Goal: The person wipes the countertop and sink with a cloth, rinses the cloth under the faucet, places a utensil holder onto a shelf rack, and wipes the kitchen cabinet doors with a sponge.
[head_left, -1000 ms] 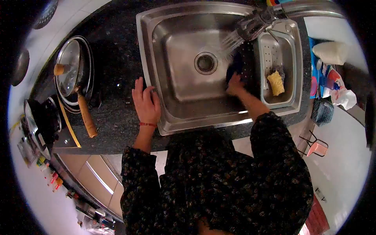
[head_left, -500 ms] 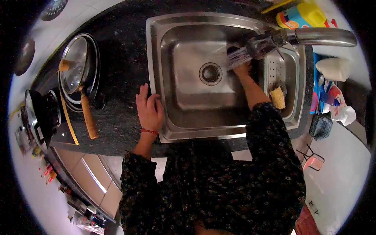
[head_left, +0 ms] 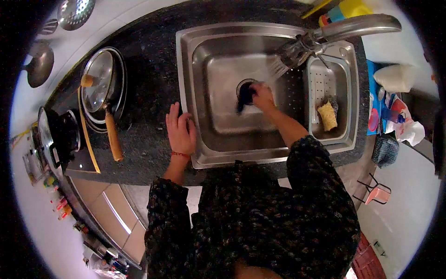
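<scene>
My left hand [head_left: 180, 132] lies on the dark counter against the sink's left rim, fingers spread and nothing held. Inside the steel sink [head_left: 223, 122], my right hand [head_left: 264, 96] grips a small dark object [head_left: 245, 95], black and blurred; its kind cannot be made out. That object covers much of the drain in the sink floor. From the faucet [head_left: 292, 52] above the basin, water [head_left: 278, 69] sprays down behind my right hand.
A yellow sponge [head_left: 328, 116] sits in the perforated tray [head_left: 320, 80] right of the basin. On the left counter stands a pan [head_left: 114, 135] with a wooden handle and a glass lid. Bags and a yellow bottle [head_left: 352, 9] are at the right.
My right hand has moved left and down from under the water stream to the drain, carrying the dark object. My left hand stays on the counter. The view has shifted slightly.
</scene>
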Demonstrator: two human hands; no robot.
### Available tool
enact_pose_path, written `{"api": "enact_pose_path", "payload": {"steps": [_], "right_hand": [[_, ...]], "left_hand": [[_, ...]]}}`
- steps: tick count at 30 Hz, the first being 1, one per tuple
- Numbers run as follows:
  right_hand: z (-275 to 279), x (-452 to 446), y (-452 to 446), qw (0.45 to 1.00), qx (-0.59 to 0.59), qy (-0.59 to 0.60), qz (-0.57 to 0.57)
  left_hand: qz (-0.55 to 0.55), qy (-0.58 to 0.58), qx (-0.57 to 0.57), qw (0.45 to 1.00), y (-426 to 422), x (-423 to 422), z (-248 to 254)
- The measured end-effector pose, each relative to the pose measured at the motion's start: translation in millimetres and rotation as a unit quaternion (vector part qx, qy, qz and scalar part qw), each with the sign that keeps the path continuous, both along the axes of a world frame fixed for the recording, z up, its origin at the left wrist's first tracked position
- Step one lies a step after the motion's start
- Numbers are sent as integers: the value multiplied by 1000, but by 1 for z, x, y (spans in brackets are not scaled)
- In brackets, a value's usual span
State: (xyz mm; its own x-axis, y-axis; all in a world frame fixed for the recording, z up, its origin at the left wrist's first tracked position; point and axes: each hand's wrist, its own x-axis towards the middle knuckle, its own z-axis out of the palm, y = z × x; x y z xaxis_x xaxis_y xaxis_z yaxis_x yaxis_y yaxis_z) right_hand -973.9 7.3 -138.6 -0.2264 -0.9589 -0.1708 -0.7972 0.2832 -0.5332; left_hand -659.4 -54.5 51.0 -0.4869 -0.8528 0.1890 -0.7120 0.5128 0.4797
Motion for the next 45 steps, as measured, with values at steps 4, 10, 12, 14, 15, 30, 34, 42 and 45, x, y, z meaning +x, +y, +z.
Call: {"api": "enact_pose_path", "payload": {"steps": [4, 10, 12, 14, 15, 30, 34, 42, 45], "right_hand": [[46, -38, -13, 941, -62, -239, -233], [144, -35, -13, 866, -141, -413, -243], [181, -14, -11, 911, -173, -332, -172], [198, 2, -9, 961, -252, -64, -91], [206, 10, -10, 961, -266, -37, -59], [147, -19, -44, 973, -199, -21, -116], [143, -17, -46, 985, -106, -48, -125], [124, -43, -55, 959, -151, -32, -237], [149, -52, -55, 970, -134, -60, -194]], "left_hand": [[14, 16, -45, 999, -1, -9, -3], [117, 439, 360, 815, 19, -148, -26], [246, 498, 656, 511, 1, -188, -9], [243, 541, 743, 311, -10, -213, -29], [200, 577, 751, 252, -12, -221, -50], [116, 575, 749, 309, -22, -256, -52], [175, 551, 682, 448, -22, -250, -66], [146, 454, 739, 477, -26, -217, -57], [206, 481, 735, 431, -22, -208, -64]]}}
